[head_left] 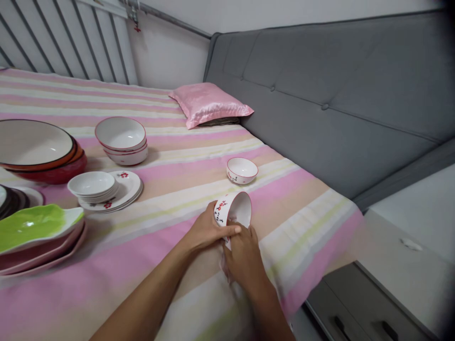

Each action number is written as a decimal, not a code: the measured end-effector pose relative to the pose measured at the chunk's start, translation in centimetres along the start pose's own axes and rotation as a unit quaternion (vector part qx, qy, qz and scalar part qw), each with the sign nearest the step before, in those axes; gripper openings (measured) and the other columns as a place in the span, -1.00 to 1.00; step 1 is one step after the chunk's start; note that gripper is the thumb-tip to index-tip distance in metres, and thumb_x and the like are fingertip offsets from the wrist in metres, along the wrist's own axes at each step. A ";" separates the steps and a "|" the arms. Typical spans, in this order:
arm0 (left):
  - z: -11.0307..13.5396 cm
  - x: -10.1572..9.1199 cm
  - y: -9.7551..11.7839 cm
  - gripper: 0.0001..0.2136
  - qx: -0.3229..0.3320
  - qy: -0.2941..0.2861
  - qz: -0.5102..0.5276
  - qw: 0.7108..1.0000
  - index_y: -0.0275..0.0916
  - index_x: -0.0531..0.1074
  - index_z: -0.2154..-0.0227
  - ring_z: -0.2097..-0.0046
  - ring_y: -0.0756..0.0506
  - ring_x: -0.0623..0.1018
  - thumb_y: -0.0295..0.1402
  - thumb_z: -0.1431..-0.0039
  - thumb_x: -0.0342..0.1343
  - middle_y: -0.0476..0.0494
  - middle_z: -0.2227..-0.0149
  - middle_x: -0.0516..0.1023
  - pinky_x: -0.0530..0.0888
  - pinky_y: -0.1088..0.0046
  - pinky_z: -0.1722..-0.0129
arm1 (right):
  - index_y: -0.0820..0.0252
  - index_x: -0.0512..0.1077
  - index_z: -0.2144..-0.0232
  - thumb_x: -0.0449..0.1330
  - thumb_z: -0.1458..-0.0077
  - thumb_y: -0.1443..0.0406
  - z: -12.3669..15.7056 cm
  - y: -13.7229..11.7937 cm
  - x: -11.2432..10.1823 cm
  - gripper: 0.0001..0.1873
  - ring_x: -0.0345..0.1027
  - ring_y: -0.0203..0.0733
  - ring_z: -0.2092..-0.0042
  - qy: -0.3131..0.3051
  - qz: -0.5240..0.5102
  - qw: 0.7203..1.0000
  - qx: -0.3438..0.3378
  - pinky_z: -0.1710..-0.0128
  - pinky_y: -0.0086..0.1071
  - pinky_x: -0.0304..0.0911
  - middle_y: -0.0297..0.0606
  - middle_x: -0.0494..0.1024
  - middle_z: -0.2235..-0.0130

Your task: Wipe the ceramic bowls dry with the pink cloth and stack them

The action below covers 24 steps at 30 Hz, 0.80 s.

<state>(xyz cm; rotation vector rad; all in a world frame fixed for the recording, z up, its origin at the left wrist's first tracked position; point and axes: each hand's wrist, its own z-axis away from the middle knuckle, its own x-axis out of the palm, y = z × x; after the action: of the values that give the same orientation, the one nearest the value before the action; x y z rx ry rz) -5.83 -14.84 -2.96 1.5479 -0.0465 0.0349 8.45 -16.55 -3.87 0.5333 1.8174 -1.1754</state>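
My left hand is closed around the side of a white bowl with red flowers and a red rim. The bowl is tipped on its side, its mouth turned to the right. My right hand is at the bowl's near edge, with its fingertips partly hidden inside the mouth. From under that hand hangs a pale, crumpled cloth, which blends with the bedspread. Just beyond my hands, a matching small bowl stands upright on the bed.
Stacked larger bowls stand to the left, near small white dishes on flowered plates. Big red-orange bowls and a green leaf-shaped dish on pink trays lie farther left. A pink pillow rests by the grey headboard.
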 end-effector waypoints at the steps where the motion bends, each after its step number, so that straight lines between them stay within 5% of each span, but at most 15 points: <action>1: 0.0 0.1 0.0 -0.27 -0.002 0.002 -0.001 1.000 -0.27 0.29 -0.08 0.12 -0.23 0.51 -0.24 0.23 0.38 -0.29 0.07 0.50 0.43 0.28 0.18 | 0.29 0.31 -0.09 0.02 -0.04 0.48 0.0 0.1 0.0 -0.47 0.20 0.09 -0.16 0.001 -0.014 1.000 -0.007 -0.22 0.11 -0.12 0.00 0.43 -0.07; 7: -0.3 0.3 0.1 -0.48 -0.005 0.019 0.025 0.999 -0.27 0.36 0.03 0.13 -0.22 0.52 -0.27 0.10 0.28 -0.20 0.14 0.55 0.43 0.31 0.18 | 0.20 0.24 -0.14 -0.01 0.05 0.51 0.0 0.4 -2.1 -0.35 0.27 -0.04 -0.14 -0.014 -0.159 0.987 0.020 -0.17 -0.07 0.11 -0.11 0.43 -0.10; 12: -0.3 0.1 -0.2 -0.53 -0.021 0.088 0.070 0.993 -0.27 0.38 0.02 0.05 -0.23 0.49 -0.35 0.07 0.16 -0.21 0.02 0.52 0.39 0.31 0.11 | 0.13 0.33 -0.04 0.06 -0.07 0.37 -0.2 1.0 -3.8 -0.56 0.38 -0.11 -0.05 0.024 -0.354 0.930 0.093 -0.10 -0.19 0.23 -0.21 0.51 -0.01; 19: 0.0 -0.1 -0.6 -0.58 0.000 0.093 0.104 0.990 -0.25 0.38 0.01 0.06 -0.23 0.49 -0.20 -0.07 0.10 -0.19 0.05 0.52 0.38 0.30 0.12 | 0.19 0.36 -0.03 0.23 0.00 0.19 -0.4 2.5 -4.0 -0.49 0.39 -0.04 -0.05 0.251 -0.469 0.812 0.239 -0.09 -0.13 0.25 -0.10 0.49 -0.03; 24: 0.2 -0.3 -0.1 -0.56 0.019 0.049 0.036 0.998 -0.25 0.35 0.00 0.03 -0.26 0.47 -0.16 -0.09 0.09 -0.23 0.03 0.49 0.37 0.27 0.10 | 0.10 0.27 -0.10 0.20 -0.02 0.18 -0.7 2.1 -4.9 -0.44 0.34 -0.06 -0.11 0.375 -0.459 0.760 0.267 -0.07 -0.17 0.29 -0.12 0.40 -0.13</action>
<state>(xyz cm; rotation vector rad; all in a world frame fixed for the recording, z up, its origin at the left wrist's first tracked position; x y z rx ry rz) -6.13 -15.04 -3.03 1.5792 -0.0237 0.1699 12.18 -14.45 -0.68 0.4463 2.5377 -2.4750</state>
